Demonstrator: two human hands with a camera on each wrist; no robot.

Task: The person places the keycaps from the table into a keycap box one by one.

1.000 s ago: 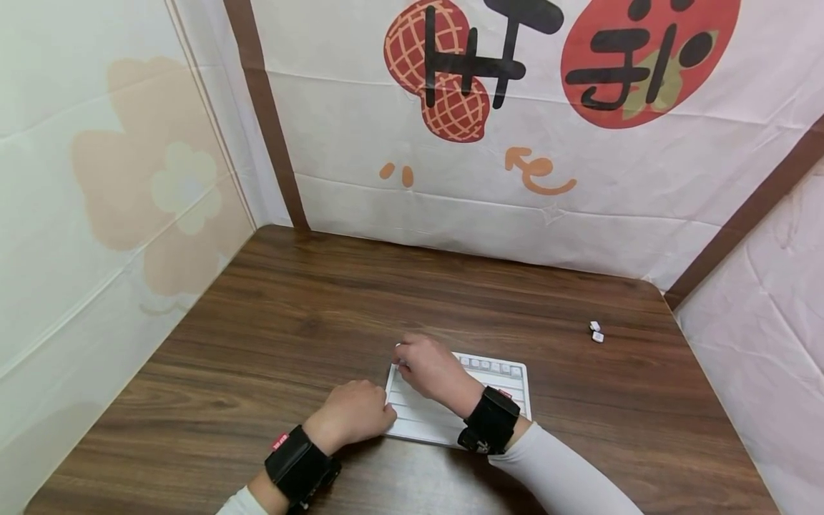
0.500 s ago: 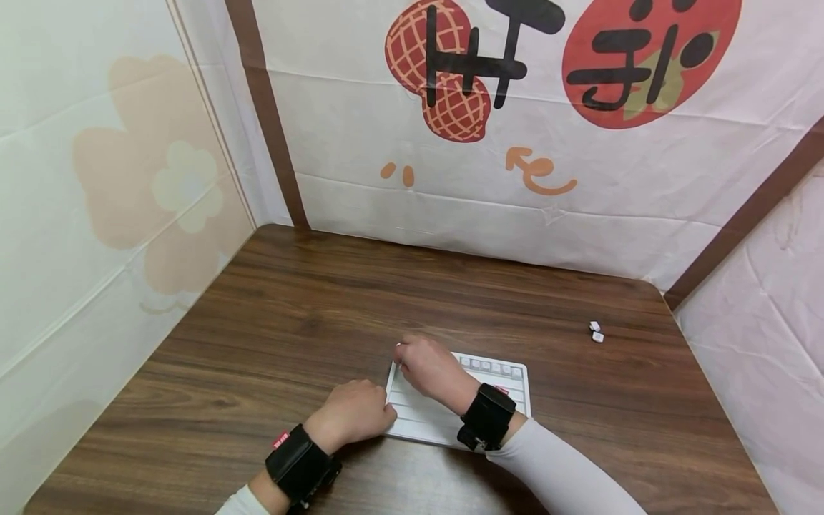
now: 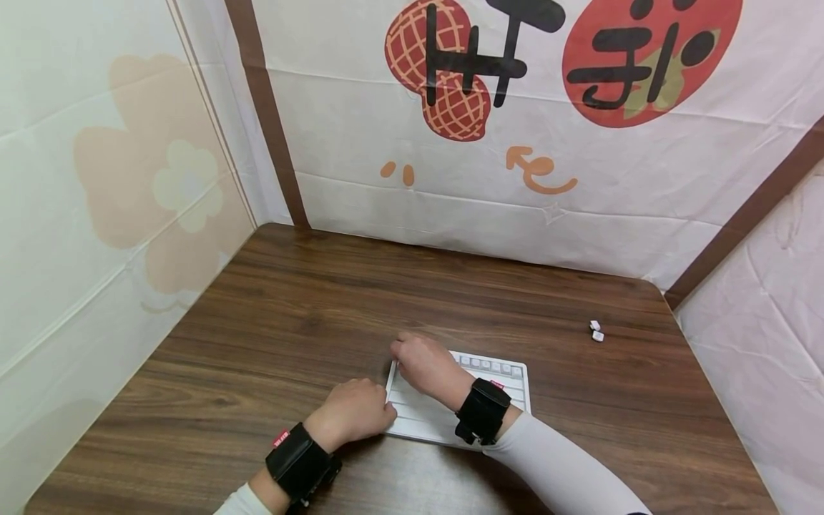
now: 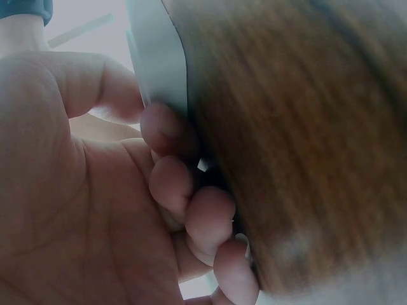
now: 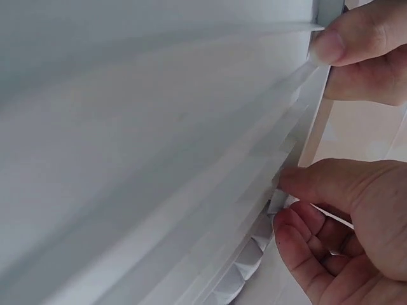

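Observation:
A white ridged tray (image 3: 418, 418) lies on the table, with a row of small white keycap-like blocks (image 3: 496, 367) along its far edge. My left hand (image 3: 356, 411) grips the tray's near left side; in the left wrist view the thumb and curled forefinger (image 4: 166, 130) meet at the white rim (image 4: 162, 60). At the far left corner, my right hand (image 3: 430, 366) reaches across the tray. In the right wrist view its thumb and forefinger pinch a small white block (image 5: 278, 201) at the end of the row, largely covered by the fingertips.
Two loose white blocks (image 3: 596, 332) lie together at the right of the brown wooden table (image 3: 309, 300). Printed fabric walls (image 3: 399, 207) stand at the table's back and sides.
My right hand and wrist have shifted slightly left and away from me at the tray's far left corner. The white bit seen at its fingertips is now hidden. My left hand stays put.

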